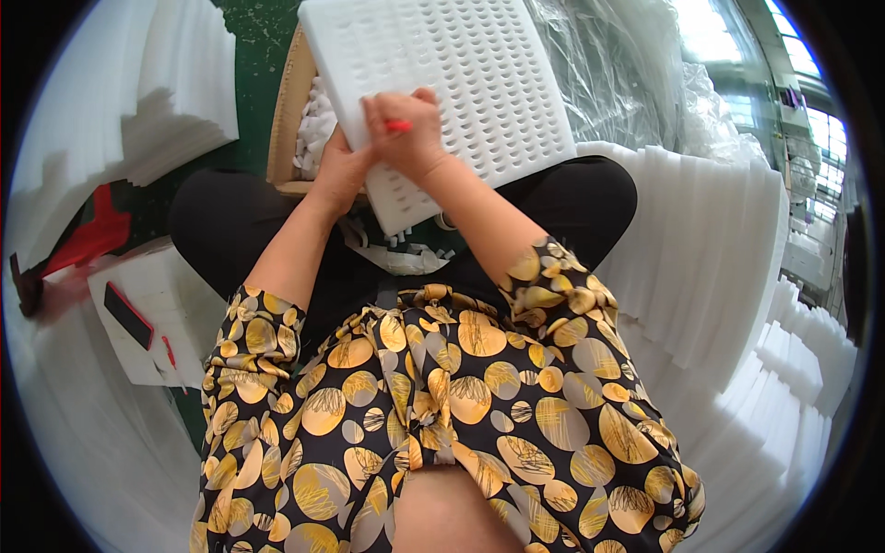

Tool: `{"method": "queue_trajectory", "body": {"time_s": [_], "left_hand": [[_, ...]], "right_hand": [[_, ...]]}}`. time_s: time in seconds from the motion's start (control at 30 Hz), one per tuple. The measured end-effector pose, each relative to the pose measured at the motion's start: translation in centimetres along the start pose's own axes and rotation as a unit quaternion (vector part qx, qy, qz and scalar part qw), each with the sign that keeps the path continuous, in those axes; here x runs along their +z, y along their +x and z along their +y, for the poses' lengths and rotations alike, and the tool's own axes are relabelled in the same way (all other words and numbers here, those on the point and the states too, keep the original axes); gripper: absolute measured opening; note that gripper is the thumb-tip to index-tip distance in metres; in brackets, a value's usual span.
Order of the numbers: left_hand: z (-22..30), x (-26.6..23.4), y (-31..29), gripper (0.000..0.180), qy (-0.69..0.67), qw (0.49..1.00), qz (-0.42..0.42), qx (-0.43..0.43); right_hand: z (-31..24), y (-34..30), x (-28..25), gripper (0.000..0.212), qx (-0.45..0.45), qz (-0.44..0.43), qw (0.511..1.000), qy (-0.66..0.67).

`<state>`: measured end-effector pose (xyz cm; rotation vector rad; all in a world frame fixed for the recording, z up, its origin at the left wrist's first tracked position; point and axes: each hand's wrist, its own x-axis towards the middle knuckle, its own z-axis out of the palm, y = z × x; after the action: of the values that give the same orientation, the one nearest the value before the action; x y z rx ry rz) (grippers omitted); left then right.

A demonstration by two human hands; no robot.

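A thick white foam board (470, 83) with rows of round holes leans across my knees, tilted over a cardboard box. My left hand (341, 172) is closed on the board's left edge, with the fingers partly hidden behind it. Above the board's left part, my right hand (407, 134) is wrapped round a red-handled tool (398, 125). Only a bit of its red handle shows, and its working end is hidden. The two hands are close together, and I cannot tell whether they touch.
Under the board, the cardboard box (281, 138) holds small white foam scraps (316, 129). White foam sheets (682, 249) stand stacked at right, more (175, 74) at far left. Clear plastic film (618, 74) lies behind. A phone (127, 315) and red pen-like tool (169, 351) rest on foam at left.
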<state>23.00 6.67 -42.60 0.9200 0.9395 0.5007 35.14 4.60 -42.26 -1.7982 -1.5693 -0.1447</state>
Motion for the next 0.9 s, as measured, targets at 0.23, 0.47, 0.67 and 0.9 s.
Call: {"method": "queue_trajectory", "body": {"time_s": [0.23, 0.47, 0.67, 0.9], "left_hand": [[-0.7, -1.7, 0.6, 0.04, -0.092, 0.995, -0.014, -0.032], [-0.3, -1.1, 0.1, 0.037, -0.135, 0.989, 0.006, -0.062], [-0.6, -1.1, 0.0, 0.036, -0.107, 0.994, -0.015, -0.02], [-1.0, -1.2, 0.0, 0.036, -0.088, 0.996, 0.009, -0.027]], "right_hand": [[3.4, 1.9, -2.0, 0.031, 0.255, 0.08, 0.852, 0.45], [5.3, 2.9, -3.8, 0.038, 0.363, 0.069, 0.842, 0.394], [5.5, 1.6, -1.9, 0.04, 0.101, -0.068, 0.992, -0.034], [3.6, 1.7, -2.6, 0.039, 0.243, 0.045, 0.93, 0.271]]}}
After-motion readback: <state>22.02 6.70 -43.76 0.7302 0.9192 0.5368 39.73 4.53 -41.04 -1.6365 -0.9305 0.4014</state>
